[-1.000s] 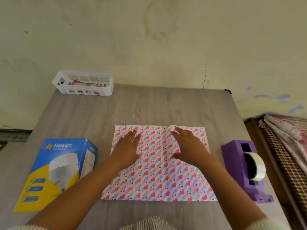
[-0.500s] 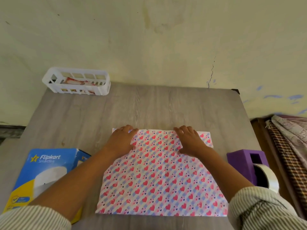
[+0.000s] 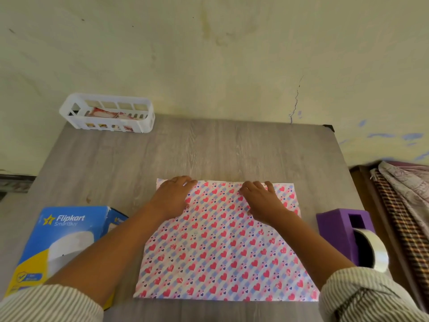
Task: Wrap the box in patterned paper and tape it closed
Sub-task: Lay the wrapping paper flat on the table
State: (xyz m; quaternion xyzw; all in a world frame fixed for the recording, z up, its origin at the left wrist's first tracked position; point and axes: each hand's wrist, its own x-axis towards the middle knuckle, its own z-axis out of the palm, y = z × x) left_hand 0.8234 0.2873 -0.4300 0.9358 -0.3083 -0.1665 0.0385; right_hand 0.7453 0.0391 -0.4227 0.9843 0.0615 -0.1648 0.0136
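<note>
A sheet of heart-patterned wrapping paper point(image 3: 218, 252) lies flat on the grey wooden table point(image 3: 209, 149). My left hand point(image 3: 173, 196) rests flat on the sheet's far left corner, fingers reaching its far edge. My right hand point(image 3: 262, 199) lies flat on the far edge near the middle-right. A blue and yellow Flipkart box point(image 3: 60, 240) sits on the table to the left of the paper, partly behind my left forearm. A purple tape dispenser point(image 3: 346, 231) with a clear tape roll point(image 3: 373, 254) stands to the right of the paper.
A white plastic basket point(image 3: 106, 115) holding some packets sits at the table's far left corner against the wall. A bed with checked and patterned cloth point(image 3: 404, 205) borders the table's right side. Bare table surface lies between the paper and the wall.
Both hands have slid from the middle of the sheet up to its far edge. The camera has moved closer and lower over the table.
</note>
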